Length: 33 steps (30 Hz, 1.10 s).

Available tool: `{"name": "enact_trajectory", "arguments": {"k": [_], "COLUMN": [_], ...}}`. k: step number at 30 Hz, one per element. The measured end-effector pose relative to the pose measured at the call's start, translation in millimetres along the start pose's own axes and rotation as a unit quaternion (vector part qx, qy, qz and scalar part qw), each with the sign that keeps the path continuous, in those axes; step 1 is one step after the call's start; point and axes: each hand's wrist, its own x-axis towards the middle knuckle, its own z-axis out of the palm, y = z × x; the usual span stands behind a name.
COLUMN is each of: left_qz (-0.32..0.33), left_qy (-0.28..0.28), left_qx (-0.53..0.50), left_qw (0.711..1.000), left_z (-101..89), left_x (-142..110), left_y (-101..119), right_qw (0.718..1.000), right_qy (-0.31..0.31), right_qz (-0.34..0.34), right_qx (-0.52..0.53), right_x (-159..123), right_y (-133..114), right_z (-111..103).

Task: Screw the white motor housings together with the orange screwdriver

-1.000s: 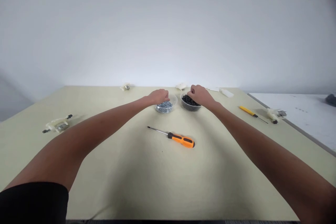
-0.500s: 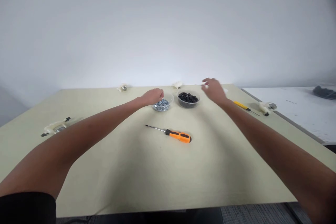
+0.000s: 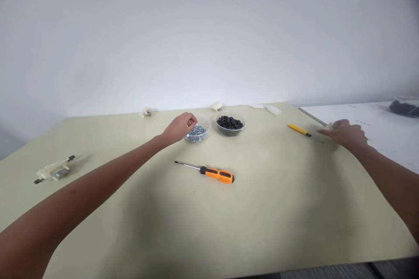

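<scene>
Currently, the left hand sits just beside the rim of a transparent plastic bowl of silver screws, its fingers curled inward above the bowl; whether they pinch a screw cannot be told from this view. The right hand is well apart, at the right edge of the beige tabletop, with its fingers extended over a cream plastic part. Most of that part is hidden beneath the hand, so a firm grasp cannot be confirmed. A yellow-handled screwdriver lies just left of the right hand. A matching transparent bowl of black pieces stands beside the screw bowl, and an orange-and-black screwdriver lies on the table nearer the person, below both bowls. Another cream plastic part with dark ends lies at the left. Two small cream parts sit near the far edge, close to white strips. A white table adjoins on the right, with a dark object at its far side.
</scene>
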Motion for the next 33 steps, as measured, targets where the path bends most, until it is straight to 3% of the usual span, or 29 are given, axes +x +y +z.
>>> {"name": "enact_trajectory", "arguments": {"k": [2, 3, 8, 13, 17, 20, 23, 27, 33], "left_qz": [-0.010, -0.015, -0.033, -0.041, -0.027, -0.029, -0.042, -0.043, -0.024], "left_qy": [0.025, 0.034, 0.046, 0.042, 0.041, 0.047, 0.044, 0.038, 0.003], "left_qx": [-0.025, -0.038, -0.099, -0.140, -0.145, -0.150, -0.148, -0.131, -0.088], "left_qw": [0.999, 0.999, 0.994, 0.988, 0.988, 0.987, 0.987, 0.990, 0.996], "left_z": [-1.0, -1.7, -4.9, -14.5, -27.4, -33.2, -33.5, -27.8, -7.6], "left_x": [-8, -13, -42, -72, -88, -89, -81, -56, 4], "left_y": [3, 5, 14, 24, 28, 23, 13, -1, -19], "right_qw": [0.999, 0.999, 0.986, 0.940, 0.905, 0.849, 0.809, 0.792, 0.797], "right_qy": [0.023, 0.020, -0.056, -0.139, -0.238, -0.380, -0.436, -0.415, -0.371], "right_qz": [0.048, 0.039, -0.101, -0.240, -0.274, -0.316, -0.360, -0.415, -0.450], "right_qx": [0.007, 0.031, 0.119, 0.200, 0.220, 0.187, 0.162, 0.166, 0.158], "right_x": [-9, -17, -76, -143, -187, -225, -263, -290, -295], "right_y": [-14, -26, -119, -217, -271, -296, -312, -326, -331], "right_z": [1, 1, -10, -36, -51, -48, -35, -17, -8]}}
